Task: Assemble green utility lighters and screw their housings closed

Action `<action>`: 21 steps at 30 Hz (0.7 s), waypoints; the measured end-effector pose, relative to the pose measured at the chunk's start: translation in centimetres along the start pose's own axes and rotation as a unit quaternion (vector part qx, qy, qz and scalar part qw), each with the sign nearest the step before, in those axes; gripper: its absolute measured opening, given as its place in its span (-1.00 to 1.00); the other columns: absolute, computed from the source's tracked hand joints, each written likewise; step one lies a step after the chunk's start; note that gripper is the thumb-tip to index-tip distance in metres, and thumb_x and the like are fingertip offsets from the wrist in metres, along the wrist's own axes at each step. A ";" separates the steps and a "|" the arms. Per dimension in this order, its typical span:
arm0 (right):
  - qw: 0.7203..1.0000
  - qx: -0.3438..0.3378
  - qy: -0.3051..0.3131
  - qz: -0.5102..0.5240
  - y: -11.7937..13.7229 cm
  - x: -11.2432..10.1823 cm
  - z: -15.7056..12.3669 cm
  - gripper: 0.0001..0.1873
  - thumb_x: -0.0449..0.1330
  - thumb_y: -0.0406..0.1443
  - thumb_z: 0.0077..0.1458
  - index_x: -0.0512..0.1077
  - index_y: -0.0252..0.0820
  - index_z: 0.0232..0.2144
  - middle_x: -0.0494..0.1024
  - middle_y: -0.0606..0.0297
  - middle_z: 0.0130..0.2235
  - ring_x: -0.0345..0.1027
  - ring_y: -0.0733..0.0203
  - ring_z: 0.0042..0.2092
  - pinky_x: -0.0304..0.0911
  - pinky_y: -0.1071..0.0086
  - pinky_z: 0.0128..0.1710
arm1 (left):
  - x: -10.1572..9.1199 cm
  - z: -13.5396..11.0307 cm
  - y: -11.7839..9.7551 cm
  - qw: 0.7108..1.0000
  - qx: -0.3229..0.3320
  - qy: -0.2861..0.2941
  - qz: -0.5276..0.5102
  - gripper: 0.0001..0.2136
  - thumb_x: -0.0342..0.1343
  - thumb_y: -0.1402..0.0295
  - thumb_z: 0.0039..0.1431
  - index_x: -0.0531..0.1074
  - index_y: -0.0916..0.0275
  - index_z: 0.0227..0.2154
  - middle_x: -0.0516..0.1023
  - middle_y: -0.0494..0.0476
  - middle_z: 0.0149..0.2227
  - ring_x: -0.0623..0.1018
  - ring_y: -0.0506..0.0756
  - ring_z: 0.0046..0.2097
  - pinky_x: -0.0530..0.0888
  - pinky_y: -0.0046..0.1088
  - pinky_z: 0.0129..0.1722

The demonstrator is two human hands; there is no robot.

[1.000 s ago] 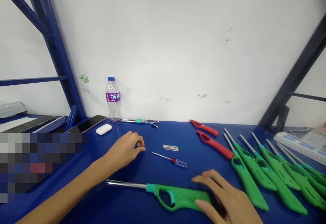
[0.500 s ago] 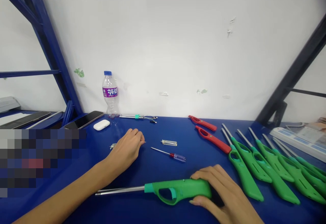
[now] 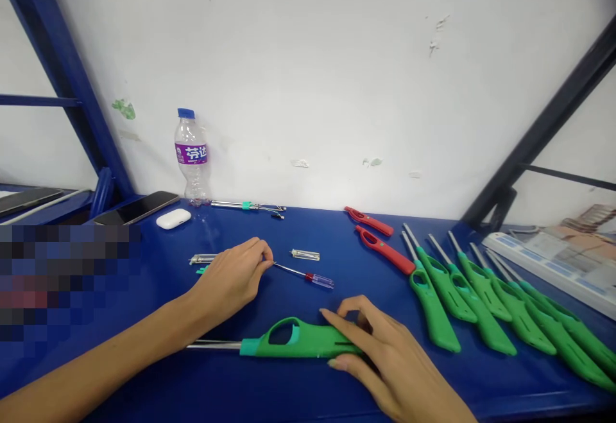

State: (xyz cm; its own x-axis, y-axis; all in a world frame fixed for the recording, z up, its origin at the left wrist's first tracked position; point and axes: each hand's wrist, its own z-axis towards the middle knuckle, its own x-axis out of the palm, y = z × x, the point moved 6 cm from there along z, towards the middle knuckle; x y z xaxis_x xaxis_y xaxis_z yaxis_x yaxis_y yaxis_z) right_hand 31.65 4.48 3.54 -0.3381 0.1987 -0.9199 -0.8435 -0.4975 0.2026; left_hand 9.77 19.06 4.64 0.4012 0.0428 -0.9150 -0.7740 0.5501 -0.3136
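Across the front of the table lies a green gas lighter (image 3: 308, 341) with a long metal nozzle, its trigger loop facing away from me. My right hand (image 3: 380, 352) holds its handle end between thumb and fingers. My left hand (image 3: 235, 272) is closed in a pinch beside the tip of a screwdriver (image 3: 317, 280) with a clear purple handle; whatever is between the fingertips is too small or hidden to make out. Behind the left hand lies a small clear gas tank (image 3: 203, 258), partly covered, with a bit of teal plastic. Another clear tank (image 3: 305, 255) lies beyond the screwdriver.
Several green lighters (image 3: 436, 314) lie fanned out at right, near two red lighter shells (image 3: 385, 250). Along the wall are a metal nozzle assembly with wires (image 3: 231, 205) and a plastic bottle (image 3: 192, 160). A white earphone case (image 3: 173, 219) and phone (image 3: 139, 208) lie left. A power strip (image 3: 543, 269) stands right.
The lighter has been turned over, so its trigger loop now faces away instead of toward me. My left fingertips are now at the screwdriver's tip. The whole view has shifted slightly.
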 end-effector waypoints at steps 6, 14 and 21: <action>0.993 0.080 -0.080 0.018 -1.5 -0.9 0.4 -0.58 -0.11 -0.23 0.58 0.47 0.01 0.24 0.55 0.16 0.07 0.61 0.15 -0.06 0.55 0.26 -0.06 | 0.5 -0.5 -0.5 1.000 0.005 0.005 -0.030 -0.82 -0.08 0.38 0.48 0.40 0.17 -0.23 0.54 0.11 -0.24 0.55 0.18 -0.27 0.36 -0.29 -0.26; 0.996 -0.014 0.055 -0.072 -0.8 -0.5 7.0 -0.71 0.11 -0.34 0.50 0.49 -0.10 0.17 0.62 0.17 0.11 0.55 0.01 0.08 0.47 0.12 0.09 | 0.7 -0.9 -0.7 0.999 0.006 0.009 -0.046 -0.81 -0.16 0.39 0.45 0.34 0.14 -0.24 0.53 0.13 -0.25 0.52 0.19 -0.31 0.30 -0.28 -0.29; 0.994 -0.005 0.044 -0.101 -0.8 0.8 8.9 -0.67 0.07 -0.56 0.37 0.51 -0.15 -0.02 0.62 0.16 -0.12 0.57 0.06 -0.16 0.41 0.22 -0.09 | 0.4 -1.2 -0.9 0.998 -0.007 0.001 -0.059 -0.81 -0.19 0.42 0.45 0.27 0.11 -0.27 0.54 0.11 -0.29 0.53 0.19 -0.32 0.30 -0.29 -0.29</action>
State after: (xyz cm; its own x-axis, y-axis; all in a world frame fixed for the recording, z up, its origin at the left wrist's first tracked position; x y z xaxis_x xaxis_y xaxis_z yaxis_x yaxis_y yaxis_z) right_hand 28.32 12.52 5.68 -0.1241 0.2207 -0.9674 -0.8861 -0.4634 0.0080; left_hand 10.08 17.57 4.28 0.4892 -0.0226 -0.8719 -0.7278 0.5404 -0.4223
